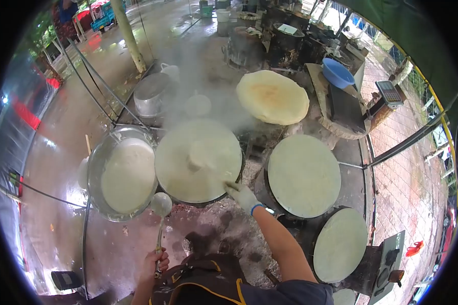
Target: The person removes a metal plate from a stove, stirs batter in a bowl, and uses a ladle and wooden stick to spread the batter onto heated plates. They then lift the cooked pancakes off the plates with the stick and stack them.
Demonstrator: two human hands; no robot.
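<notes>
The right hand [242, 195], in a pale glove with a blue cuff, sits at the near right rim of the round cream-coloured lid [198, 160] covering the middle steaming pan, fingers curled down onto the edge as if pinching it; whether they grip the rim or something thin laid on it, I cannot tell from here. The lid spreads up and to the left from those fingertips, its raised knob just beyond them toward the centre, steam billowing off the far edge. Over on the other side, the bare left hand [156, 262] is closed around the bottom end of the long-handled metal ladle [161, 213], low and close to the body. The handle runs almost straight up and away from that fist, and the rounded bowl, coated in white, hangs at the near right edge of the big shiny metal basin of white batter [121, 175], just beside the lid's near left rim. So the ladle's bowl sits between basin and lid, and the gloved right hand is the one already on the lid. Further right, two more flat pale discs [304, 175] cover their pans, and a browned flatbread [272, 96] rests beyond them.
</notes>
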